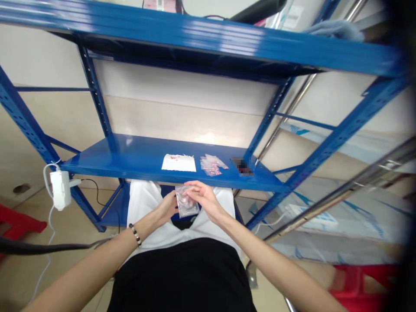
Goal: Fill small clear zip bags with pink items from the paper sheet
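Note:
A small clear plastic bag point(187, 205) is held over my lap, just in front of the blue shelf point(143, 149). My left hand point(168, 206) grips the bag's left edge. At the bag's top right, the fingers of my right hand point(205, 198) are closed on its upper edge. Whatever lies inside the bag is too faint to make out. On the shelf beyond my hands lies a white sheet or pad point(178, 164) with reddish marks. To its right is a loose pile of small clear bags point(212, 165) with pink-red bits in them.
A dark, partly blurred flat object point(243, 167) lies at the shelf's right end. A white power strip point(60, 190) hangs on the left post. The upper shelf beam point(208, 37) crosses above. Red stools point(360, 284) stand at both sides, and metal pipes run along the right.

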{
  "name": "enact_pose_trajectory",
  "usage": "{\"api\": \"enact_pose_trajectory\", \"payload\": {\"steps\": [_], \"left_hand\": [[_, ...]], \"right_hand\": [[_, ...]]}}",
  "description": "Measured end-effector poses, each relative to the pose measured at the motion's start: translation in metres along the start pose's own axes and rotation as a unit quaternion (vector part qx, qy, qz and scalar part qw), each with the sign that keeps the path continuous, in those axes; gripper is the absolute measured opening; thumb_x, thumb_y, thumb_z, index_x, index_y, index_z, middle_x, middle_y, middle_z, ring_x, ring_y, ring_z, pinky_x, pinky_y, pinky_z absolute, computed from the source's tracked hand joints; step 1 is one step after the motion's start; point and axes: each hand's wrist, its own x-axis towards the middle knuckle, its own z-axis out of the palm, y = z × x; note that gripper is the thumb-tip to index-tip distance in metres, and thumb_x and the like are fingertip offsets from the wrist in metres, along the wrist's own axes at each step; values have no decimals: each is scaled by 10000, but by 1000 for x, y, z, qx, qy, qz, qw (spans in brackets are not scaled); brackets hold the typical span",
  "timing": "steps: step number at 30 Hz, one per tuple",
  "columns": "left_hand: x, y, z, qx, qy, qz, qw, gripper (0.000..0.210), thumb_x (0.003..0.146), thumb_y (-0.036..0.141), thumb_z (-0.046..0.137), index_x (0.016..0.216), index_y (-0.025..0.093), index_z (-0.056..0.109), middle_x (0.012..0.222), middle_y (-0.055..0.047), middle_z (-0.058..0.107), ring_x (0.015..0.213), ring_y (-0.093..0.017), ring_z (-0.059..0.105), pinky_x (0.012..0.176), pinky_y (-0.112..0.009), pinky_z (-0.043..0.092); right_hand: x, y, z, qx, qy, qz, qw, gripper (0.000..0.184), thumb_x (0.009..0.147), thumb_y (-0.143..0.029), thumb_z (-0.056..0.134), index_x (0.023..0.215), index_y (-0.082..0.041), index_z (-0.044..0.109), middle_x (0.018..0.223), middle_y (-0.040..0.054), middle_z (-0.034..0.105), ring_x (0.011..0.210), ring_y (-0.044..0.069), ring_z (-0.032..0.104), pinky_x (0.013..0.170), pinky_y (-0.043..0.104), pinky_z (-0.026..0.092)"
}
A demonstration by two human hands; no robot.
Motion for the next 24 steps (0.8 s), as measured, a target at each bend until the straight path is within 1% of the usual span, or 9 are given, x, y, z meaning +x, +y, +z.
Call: {"api": "enact_pose_trajectory", "payload": {"steps": [2,4,6,8,12,15,20,22,24], "left_hand": [[-3,5,4,-42,-63,-34,997,589,877,666,465,1097,141,620,1033,-137,695,952,-246,668,811,-362,521],[-7,7,8,-40,-105,-41,993,626,880,676,472,1128,124,633,1118,-163,680,1062,-268,639,892,-390,503],[-11,6,10,13,-110,-15,994,544,851,564,627,1165,119,640,1190,-165,663,1136,-275,611,934,-379,484],[-11,2,10,77,-97,15,992,511,806,436,735,1200,125,639,1227,-159,655,1159,-281,606,950,-373,476],[-4,-8,0,163,-70,44,983,534,808,484,711,1158,83,666,1088,-167,709,1046,-300,668,904,-412,506],[-1,-10,-7,246,-65,96,962,482,847,507,645,1061,81,709,1016,-147,726,993,-280,674,890,-390,503],[-5,-7,-3,373,-53,144,915,399,874,465,603,859,85,723,739,-56,680,743,-195,623,726,-296,483],[-7,-5,0,383,-64,142,911,377,854,452,628,872,85,713,737,-44,669,730,-187,602,701,-282,469],[-9,-4,3,367,-85,139,916,360,844,433,643,928,88,701,826,-58,688,784,-195,604,734,-285,467]], "right_hand": [[-6,15,-13,0,39,11,999,355,778,-408,735,1029,-192,607,840,40,691,654,150,623,591,262,493],[-4,29,-19,-18,66,13,998,308,775,-409,731,944,-195,588,772,18,661,629,150,605,569,260,479],[0,38,-21,-73,61,-10,995,250,801,-394,703,899,-196,586,760,13,637,650,158,598,581,270,475],[3,40,-21,-166,48,-64,983,177,833,-355,672,868,-192,614,824,31,629,761,179,604,659,297,486],[0,34,-22,-361,48,-171,916,53,841,-251,682,848,-199,686,980,62,572,990,221,536,885,392,443],[-7,26,-22,-422,58,-198,883,49,852,-233,684,890,-215,709,987,70,540,982,233,500,903,420,420],[-15,19,-13,-420,0,-225,879,56,891,-218,641,855,-204,681,924,61,569,932,222,507,831,372,431],[-16,18,-11,-410,-25,-225,883,73,909,-205,610,856,-201,660,900,55,595,908,216,519,811,360,431],[-17,18,-11,-406,-38,-220,886,75,923,-191,581,880,-203,641,883,50,619,888,212,529,802,352,432]]}}
